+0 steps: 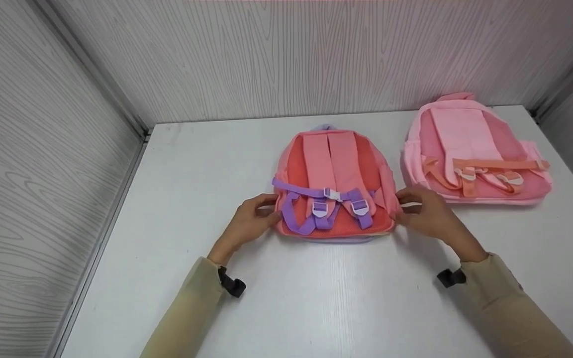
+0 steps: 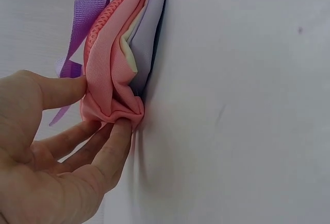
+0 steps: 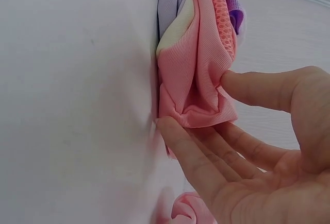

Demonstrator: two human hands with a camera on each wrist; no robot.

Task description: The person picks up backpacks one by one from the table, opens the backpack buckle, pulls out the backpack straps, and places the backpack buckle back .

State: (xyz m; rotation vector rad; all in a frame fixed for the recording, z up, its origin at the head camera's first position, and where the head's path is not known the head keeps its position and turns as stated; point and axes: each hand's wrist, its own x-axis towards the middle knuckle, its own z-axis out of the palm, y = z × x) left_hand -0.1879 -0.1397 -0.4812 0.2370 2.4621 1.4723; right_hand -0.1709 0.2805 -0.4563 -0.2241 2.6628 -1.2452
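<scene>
A small coral-pink backpack point(image 1: 319, 164) lies on the white table with its straps facing up. Purple webbing and white buckles cross its lower back. My left hand point(image 1: 253, 219) holds its lower left side; in the left wrist view the thumb point(image 2: 64, 91) presses the strap side while the fingers point(image 2: 114, 152) bend against the side pocket. On the opposite side my right hand point(image 1: 428, 213) grips the lower right edge, its thumb point(image 3: 258, 89) on top and its fingers point(image 3: 188, 149) along the pocket's end. The backpack's front faces the table and is mostly hidden.
A lighter pink backpack point(image 1: 458, 122) with orange straps lies at the back right, close to my right hand. Wood-grain panels point(image 1: 276, 59) rise behind the table and at both sides. The white tabletop point(image 1: 326, 298) stretches toward me.
</scene>
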